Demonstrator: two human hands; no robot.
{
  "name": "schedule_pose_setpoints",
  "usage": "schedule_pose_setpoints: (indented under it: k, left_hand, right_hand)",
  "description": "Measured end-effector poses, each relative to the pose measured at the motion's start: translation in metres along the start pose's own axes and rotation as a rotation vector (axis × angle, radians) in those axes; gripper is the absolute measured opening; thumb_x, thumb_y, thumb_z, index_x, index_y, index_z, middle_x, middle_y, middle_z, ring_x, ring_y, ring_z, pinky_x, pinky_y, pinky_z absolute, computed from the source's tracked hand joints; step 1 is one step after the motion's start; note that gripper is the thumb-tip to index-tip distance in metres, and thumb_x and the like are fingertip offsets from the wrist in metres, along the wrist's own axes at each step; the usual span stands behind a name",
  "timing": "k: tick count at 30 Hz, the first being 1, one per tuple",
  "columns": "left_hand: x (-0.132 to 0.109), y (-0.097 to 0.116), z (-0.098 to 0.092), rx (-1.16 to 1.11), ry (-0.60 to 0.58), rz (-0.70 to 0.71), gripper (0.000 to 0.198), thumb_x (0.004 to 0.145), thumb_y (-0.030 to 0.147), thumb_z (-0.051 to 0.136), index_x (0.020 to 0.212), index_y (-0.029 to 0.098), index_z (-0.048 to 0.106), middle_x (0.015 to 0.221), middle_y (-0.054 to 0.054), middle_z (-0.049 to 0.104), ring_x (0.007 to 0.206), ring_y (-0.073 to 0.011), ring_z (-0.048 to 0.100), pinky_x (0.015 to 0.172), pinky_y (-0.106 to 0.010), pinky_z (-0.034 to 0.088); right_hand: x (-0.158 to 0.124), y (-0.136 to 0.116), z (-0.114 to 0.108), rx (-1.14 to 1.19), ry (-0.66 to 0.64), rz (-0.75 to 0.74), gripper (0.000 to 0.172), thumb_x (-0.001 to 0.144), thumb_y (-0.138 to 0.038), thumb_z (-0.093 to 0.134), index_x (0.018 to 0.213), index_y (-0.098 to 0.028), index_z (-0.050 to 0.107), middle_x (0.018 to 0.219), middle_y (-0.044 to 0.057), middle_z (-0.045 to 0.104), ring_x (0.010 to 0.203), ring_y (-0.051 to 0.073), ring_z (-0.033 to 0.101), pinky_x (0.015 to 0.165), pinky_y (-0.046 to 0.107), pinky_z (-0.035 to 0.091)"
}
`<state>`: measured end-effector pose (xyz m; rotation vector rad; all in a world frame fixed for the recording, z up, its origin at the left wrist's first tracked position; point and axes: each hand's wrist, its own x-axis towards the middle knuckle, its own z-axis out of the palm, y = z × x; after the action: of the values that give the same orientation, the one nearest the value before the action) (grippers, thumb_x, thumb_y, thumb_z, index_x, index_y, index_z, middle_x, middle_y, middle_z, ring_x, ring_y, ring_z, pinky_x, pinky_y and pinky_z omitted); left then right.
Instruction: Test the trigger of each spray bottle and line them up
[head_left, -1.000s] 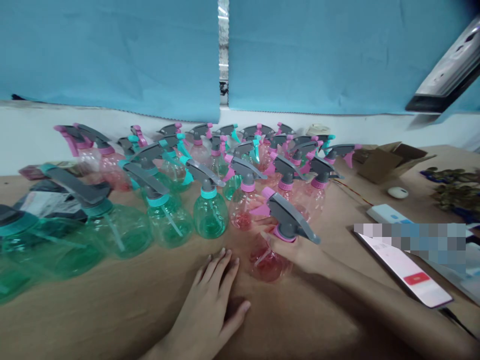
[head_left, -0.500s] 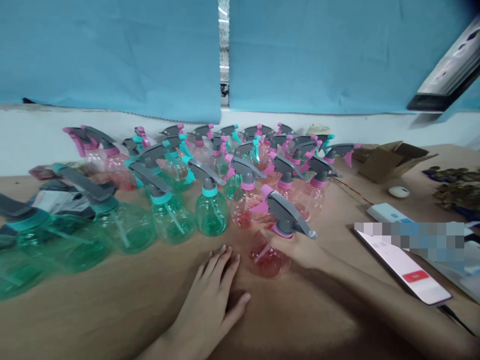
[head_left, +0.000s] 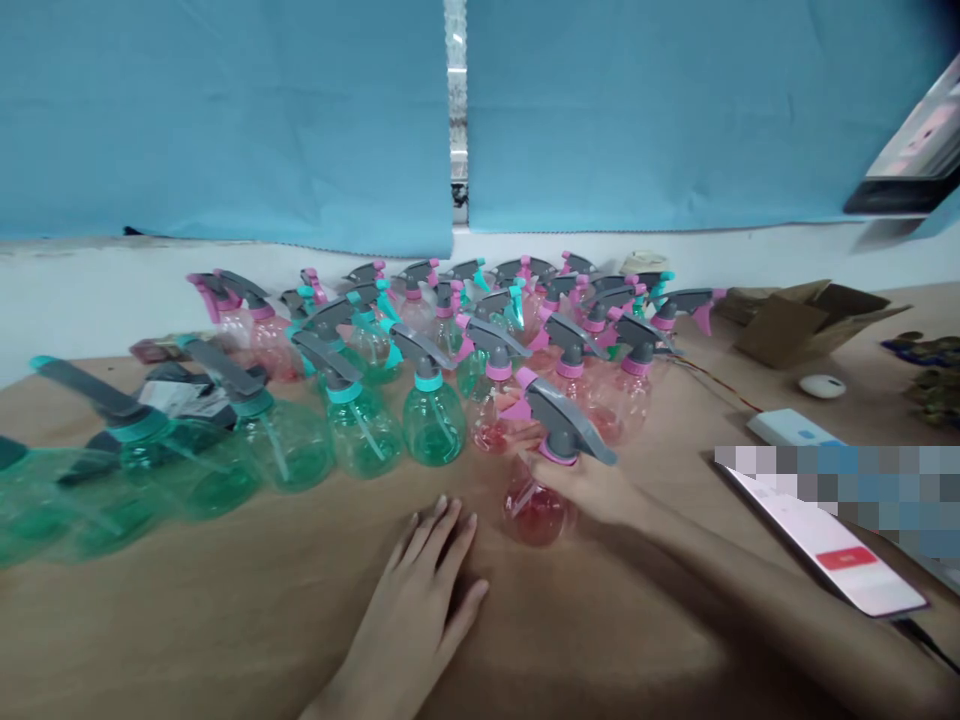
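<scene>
My right hand point(head_left: 592, 484) is wrapped round the neck of a pink spray bottle point(head_left: 540, 510) with a grey and pink trigger head, standing upright at the front of the group. Its fingers pass behind the clear body and partly show through it. Flat on the wooden table point(head_left: 255, 620) lies my left hand point(head_left: 420, 585), fingers spread and holding nothing. A green spray bottle point(head_left: 435, 425) with a turquoise collar stands beyond my left fingertips. Right behind the held bottle is another pink spray bottle point(head_left: 491, 405), partly covered by my fingers.
Several more green and pink spray bottles stand in rows toward the wall. On the right lie a phone point(head_left: 840, 550), a white box point(head_left: 795, 428), a white mouse point(head_left: 823, 386) and an open cardboard box point(head_left: 787, 325). A dark plastic packet point(head_left: 187, 395) lies behind the left bottles.
The view has turned slightly left, so the left bottles appear farther right. My right hand keeps its grip on the pink spray bottle, and my left hand stays flat.
</scene>
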<state>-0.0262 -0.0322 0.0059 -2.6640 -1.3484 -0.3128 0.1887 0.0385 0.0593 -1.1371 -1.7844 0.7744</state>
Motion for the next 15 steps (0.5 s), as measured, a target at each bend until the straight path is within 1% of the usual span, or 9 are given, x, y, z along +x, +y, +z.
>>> schedule_pose_setpoints:
  k: [3,5,6,7,8,11,13,15]
  left_hand:
    - [-0.021,0.005,0.001,0.103,0.099,0.004,0.050,0.087,0.036,0.044,0.133,0.016,0.038,0.136,-0.010,0.042,0.123,-0.0270,0.039,0.095,-0.042,0.038]
    - [-0.034,0.007,0.001,0.152,0.094,0.072,0.055,0.084,0.042,0.047,0.132,0.016,0.039,0.134,-0.010,0.044,0.121,-0.0271,0.041,0.093,-0.038,0.039]
    - [-0.038,0.008,0.001,0.171,0.112,0.096,0.057,0.083,0.044,0.048,0.131,0.015,0.040,0.133,-0.011,0.045,0.120,-0.0270,0.043,0.091,-0.037,0.040]
    - [-0.042,0.010,0.002,0.188,0.130,0.092,0.058,0.082,0.044,0.048,0.130,0.014,0.041,0.132,-0.012,0.047,0.118,-0.0271,0.045,0.090,-0.037,0.041]
    - [-0.044,0.012,0.005,0.207,0.147,0.077,0.057,0.081,0.044,0.047,0.130,0.014,0.042,0.131,-0.012,0.047,0.117,-0.0276,0.046,0.088,-0.038,0.042]
    - [-0.045,0.023,0.015,0.247,0.147,-0.021,0.058,0.082,0.044,0.046,0.129,0.011,0.043,0.131,-0.016,0.047,0.116,-0.0303,0.046,0.086,-0.043,0.042]
    - [-0.043,0.030,0.022,0.264,0.163,-0.096,0.058,0.081,0.044,0.046,0.128,0.011,0.043,0.129,-0.018,0.047,0.116,-0.0341,0.045,0.086,-0.049,0.041]
    - [-0.042,0.033,0.026,0.255,0.153,-0.113,0.058,0.081,0.044,0.047,0.128,0.012,0.043,0.129,-0.019,0.047,0.116,-0.0355,0.045,0.085,-0.051,0.040]
  right_hand:
    - [0.001,-0.003,-0.001,0.071,-0.031,-0.042,0.019,0.069,-0.018,0.049,0.082,-0.026,0.060,0.086,-0.001,0.064,0.081,0.019,0.060,0.076,0.034,0.050]
    - [0.002,-0.005,-0.001,0.124,-0.053,-0.076,0.023,0.068,-0.014,0.048,0.083,-0.026,0.059,0.088,-0.002,0.065,0.085,0.018,0.061,0.080,0.032,0.049]
    - [0.002,-0.006,-0.001,0.145,-0.061,-0.090,0.024,0.068,-0.012,0.047,0.084,-0.027,0.059,0.089,-0.002,0.065,0.085,0.017,0.061,0.080,0.031,0.049]
    - [0.003,-0.006,-0.001,0.162,-0.068,-0.101,0.025,0.067,-0.011,0.047,0.084,-0.026,0.059,0.089,-0.002,0.065,0.085,0.016,0.061,0.080,0.030,0.049]
    - [0.003,-0.005,-0.001,0.172,-0.072,-0.109,0.026,0.067,-0.010,0.047,0.084,-0.026,0.058,0.089,-0.002,0.064,0.084,0.016,0.062,0.080,0.029,0.049]
    - [0.003,-0.003,-0.002,0.167,-0.073,-0.118,0.027,0.065,-0.009,0.047,0.083,-0.026,0.058,0.089,-0.002,0.064,0.082,0.015,0.061,0.079,0.029,0.049]
    - [0.003,-0.003,-0.003,0.150,-0.079,-0.108,0.024,0.065,-0.011,0.048,0.081,-0.025,0.058,0.086,-0.002,0.064,0.082,0.016,0.061,0.079,0.031,0.049]
    - [0.001,-0.005,-0.004,0.105,-0.075,-0.063,0.018,0.065,-0.015,0.049,0.078,-0.024,0.059,0.082,-0.001,0.063,0.079,0.017,0.060,0.075,0.033,0.050]
